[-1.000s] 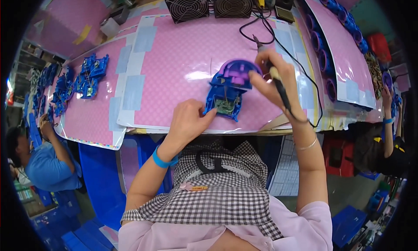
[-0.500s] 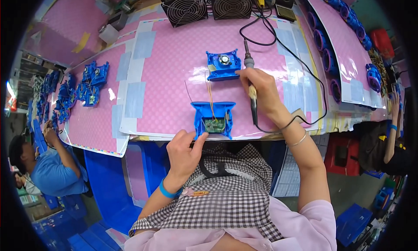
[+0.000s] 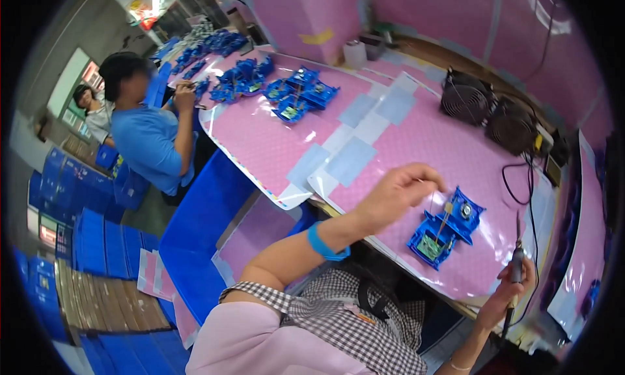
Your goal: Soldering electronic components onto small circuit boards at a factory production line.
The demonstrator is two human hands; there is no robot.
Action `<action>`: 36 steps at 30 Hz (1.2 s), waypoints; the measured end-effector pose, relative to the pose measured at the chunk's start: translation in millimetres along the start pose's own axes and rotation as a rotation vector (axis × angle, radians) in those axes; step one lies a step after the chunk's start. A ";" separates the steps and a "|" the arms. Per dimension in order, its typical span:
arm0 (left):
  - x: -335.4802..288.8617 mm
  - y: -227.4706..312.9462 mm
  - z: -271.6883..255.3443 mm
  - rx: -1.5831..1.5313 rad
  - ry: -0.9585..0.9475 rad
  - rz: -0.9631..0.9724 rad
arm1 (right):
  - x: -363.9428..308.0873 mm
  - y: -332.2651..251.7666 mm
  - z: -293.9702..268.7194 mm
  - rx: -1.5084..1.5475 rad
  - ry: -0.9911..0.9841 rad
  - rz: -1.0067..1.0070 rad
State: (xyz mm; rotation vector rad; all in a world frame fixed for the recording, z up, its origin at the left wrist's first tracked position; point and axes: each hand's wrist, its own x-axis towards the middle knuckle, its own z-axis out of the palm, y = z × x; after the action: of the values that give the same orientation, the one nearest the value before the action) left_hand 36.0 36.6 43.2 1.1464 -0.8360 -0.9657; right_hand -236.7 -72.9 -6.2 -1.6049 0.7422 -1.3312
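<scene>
My right hand, low at the right, is wrapped round the handle of a soldering iron whose tip points up and away. My left hand is raised over the table, its fingers curled together just left of the blue housings; whether anything is between them is too small to make out. Beside those fingers, a thin wire rises from the nearer blue housing half, which holds a green circuit board. Touching its far side is another blue housing half with a round speaker inside. Thin wires reach from the board toward it.
Several blue housings lie on the pink mat's far left, near a co-worker in a blue shirt. Two black fans stand at the back. The iron's black cable runs along the right. A blue bin sits below the table edge.
The view has swung left. The two housing halves, apart before, now touch. My left hand has left the board housing's near edge and is raised; my right hand has drawn back with the iron.
</scene>
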 end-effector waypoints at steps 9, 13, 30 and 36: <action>16.0 -36.4 23.2 1.118 -0.058 0.422 | -19.6 -5.2 13.5 -0.199 0.017 0.154; 16.6 -33.4 27.5 0.686 0.128 0.182 | -19.2 -6.0 17.6 -0.097 -0.090 0.274; 37.3 -43.6 45.3 0.997 0.009 0.349 | -8.5 6.3 31.1 -0.113 -0.127 0.183; 38.3 -43.7 46.2 1.039 -0.023 0.387 | -8.4 4.1 27.6 -0.182 -0.149 0.052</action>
State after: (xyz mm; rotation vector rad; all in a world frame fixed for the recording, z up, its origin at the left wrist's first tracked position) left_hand -0.1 -20.5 12.6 1.7350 -1.5908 -0.1672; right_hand -211.7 -60.1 -14.0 -1.7943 0.8266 -1.1191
